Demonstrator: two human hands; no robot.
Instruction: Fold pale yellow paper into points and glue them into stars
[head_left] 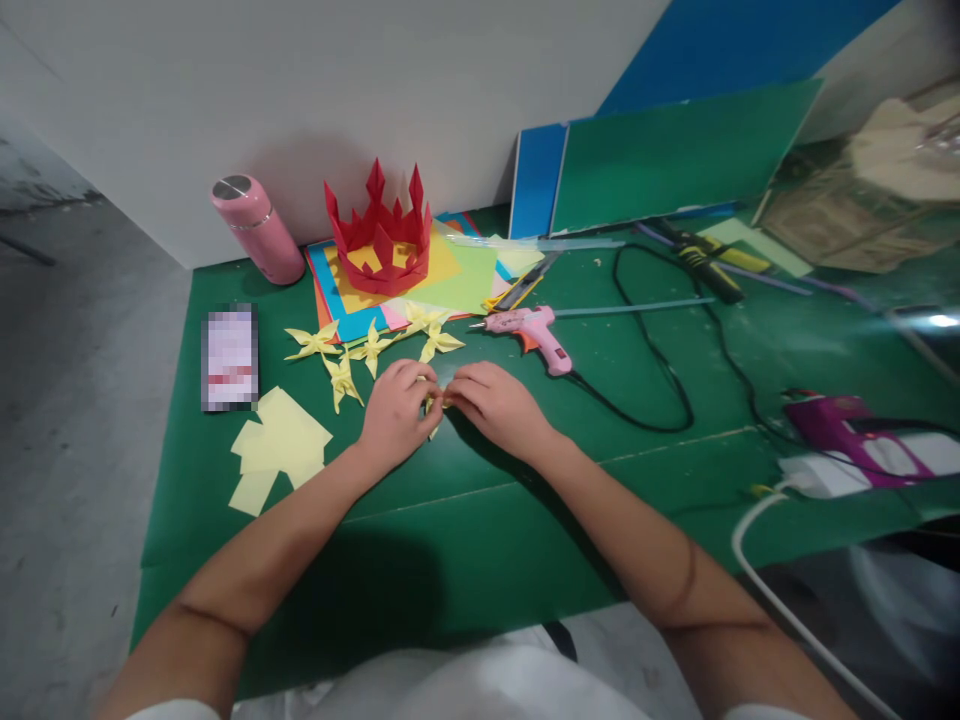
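Note:
My left hand (401, 405) and my right hand (491, 405) meet over the green table, fingertips pinched on a small piece of folded yellow paper (434, 408). Most of that piece is hidden by my fingers. Just beyond them lie several yellow origami flowers (371, 347) with pointed petals. Loose yellow paper squares (289, 440) overlap one another left of my left forearm. A pink hot glue gun (536, 332) with an orange trigger rests beyond my right hand, its nozzle pointing left.
A red paper crown (382, 250) stands on coloured sheets (472, 280) by the wall. Left of it are a pink bottle (259, 230) and a phone (229, 358). A yellow cutter (521, 285), clear glue sticks (634, 307), a black cable (660, 425) and a power strip (825, 473) lie rightward.

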